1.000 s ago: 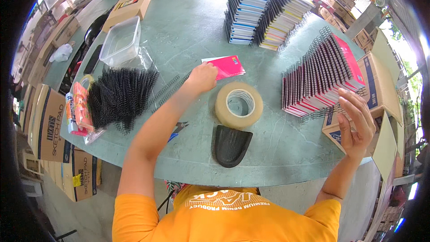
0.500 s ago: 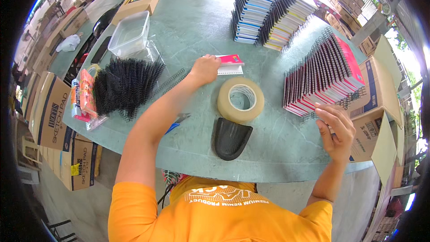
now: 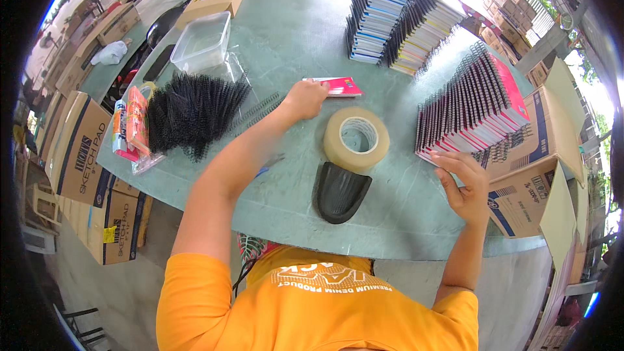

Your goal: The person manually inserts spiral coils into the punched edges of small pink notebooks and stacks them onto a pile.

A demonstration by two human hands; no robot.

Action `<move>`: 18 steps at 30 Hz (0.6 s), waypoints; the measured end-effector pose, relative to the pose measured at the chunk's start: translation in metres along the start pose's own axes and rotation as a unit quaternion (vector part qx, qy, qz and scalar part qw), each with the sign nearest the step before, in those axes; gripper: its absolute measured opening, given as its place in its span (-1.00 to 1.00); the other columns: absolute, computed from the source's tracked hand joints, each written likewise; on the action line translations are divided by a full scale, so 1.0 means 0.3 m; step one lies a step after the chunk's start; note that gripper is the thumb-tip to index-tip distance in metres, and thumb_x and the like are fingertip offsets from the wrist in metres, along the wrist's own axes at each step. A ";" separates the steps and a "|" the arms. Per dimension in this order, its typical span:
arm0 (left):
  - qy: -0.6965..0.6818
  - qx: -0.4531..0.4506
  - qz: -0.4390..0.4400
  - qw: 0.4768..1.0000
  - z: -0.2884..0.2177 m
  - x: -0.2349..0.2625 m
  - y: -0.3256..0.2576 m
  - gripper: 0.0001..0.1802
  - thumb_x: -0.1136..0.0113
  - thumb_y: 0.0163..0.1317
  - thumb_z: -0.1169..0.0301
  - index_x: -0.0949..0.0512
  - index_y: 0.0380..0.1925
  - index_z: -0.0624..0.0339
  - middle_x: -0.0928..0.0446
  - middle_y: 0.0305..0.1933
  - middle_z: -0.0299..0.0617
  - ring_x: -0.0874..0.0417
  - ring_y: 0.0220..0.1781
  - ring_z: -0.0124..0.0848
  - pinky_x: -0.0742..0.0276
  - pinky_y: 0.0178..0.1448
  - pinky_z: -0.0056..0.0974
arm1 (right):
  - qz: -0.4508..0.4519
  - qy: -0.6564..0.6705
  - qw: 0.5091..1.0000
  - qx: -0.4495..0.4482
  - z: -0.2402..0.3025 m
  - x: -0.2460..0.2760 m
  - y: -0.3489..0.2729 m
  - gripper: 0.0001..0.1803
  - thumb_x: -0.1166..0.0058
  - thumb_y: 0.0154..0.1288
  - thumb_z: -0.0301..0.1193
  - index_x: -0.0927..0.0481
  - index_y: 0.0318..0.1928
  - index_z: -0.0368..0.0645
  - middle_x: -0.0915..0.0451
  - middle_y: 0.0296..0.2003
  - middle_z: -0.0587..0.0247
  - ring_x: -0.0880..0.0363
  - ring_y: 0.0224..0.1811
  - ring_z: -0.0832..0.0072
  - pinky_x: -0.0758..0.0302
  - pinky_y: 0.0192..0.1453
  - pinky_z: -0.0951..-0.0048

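A single wide fisheye view looks steeply down from the person's head onto a round green table, close enough that the orange shirt fills the lower edge. Both forearms enter from below. Straight edges bend toward the dark rim, where cardboard boxes and floor show.
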State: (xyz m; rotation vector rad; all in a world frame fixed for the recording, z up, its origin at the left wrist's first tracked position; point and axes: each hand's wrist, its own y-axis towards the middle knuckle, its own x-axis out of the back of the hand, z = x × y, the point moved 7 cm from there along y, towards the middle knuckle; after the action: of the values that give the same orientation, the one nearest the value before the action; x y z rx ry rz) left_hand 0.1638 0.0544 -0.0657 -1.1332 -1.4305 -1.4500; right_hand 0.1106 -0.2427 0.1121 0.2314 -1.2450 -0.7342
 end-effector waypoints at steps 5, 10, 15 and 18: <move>-0.192 0.108 -0.142 0.965 0.029 0.213 0.023 -0.68 -0.02 -0.14 0.46 -0.50 -0.31 0.37 -0.52 -0.39 0.23 -0.59 -0.32 0.04 -0.50 -0.20 0.00 | -0.059 0.082 0.992 -0.075 -0.147 -0.063 -0.022 -0.63 -0.23 0.03 -0.50 -0.56 -0.08 -0.20 -0.60 -0.10 0.17 -0.56 -0.06 0.35 -0.44 -0.02 0.42; -0.245 0.037 0.012 0.969 -0.219 0.380 -0.003 -0.64 -0.06 -0.11 0.43 -0.52 -0.26 0.39 -0.53 -0.35 0.23 -0.61 -0.26 -0.01 -0.52 -0.14 -0.12 | -0.238 0.319 0.902 -0.167 -0.314 -0.276 0.051 -0.42 -0.31 -0.01 -0.51 -0.43 0.09 -0.21 -0.57 -0.08 0.14 -0.54 -0.04 0.36 -0.45 -0.02 0.44; -0.723 0.107 -0.011 0.683 -0.218 0.264 -0.135 -0.64 -0.34 -0.11 0.52 -0.55 -0.22 0.28 -0.61 -0.26 -0.14 -0.62 -0.19 -0.34 -0.52 -0.11 -0.26 | -0.082 0.412 0.868 -0.264 -0.392 -0.478 0.002 -0.39 -0.27 0.02 -0.59 -0.34 0.12 -0.24 -0.58 -0.19 0.20 -0.56 -0.19 0.53 -0.50 -0.13 0.56; -0.783 0.163 -0.034 0.600 -0.197 0.198 -0.182 -0.59 -0.44 -0.18 0.57 -0.56 -0.23 0.20 -0.57 -0.22 -0.33 -0.55 -0.15 -0.52 -0.48 -0.09 -0.33 | -0.139 0.495 0.819 -0.255 -0.302 -0.440 0.038 -0.55 -0.27 0.01 -0.61 -0.46 -0.03 -0.28 -0.59 -0.26 0.26 -0.55 -0.24 0.60 -0.49 -0.14 0.59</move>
State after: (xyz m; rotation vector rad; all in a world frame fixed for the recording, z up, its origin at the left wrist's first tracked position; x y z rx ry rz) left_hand 0.0907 0.0015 -0.0229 -2.2013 -2.6343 0.2980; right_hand 0.1810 -0.1728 -0.0140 0.2954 0.0053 -0.9839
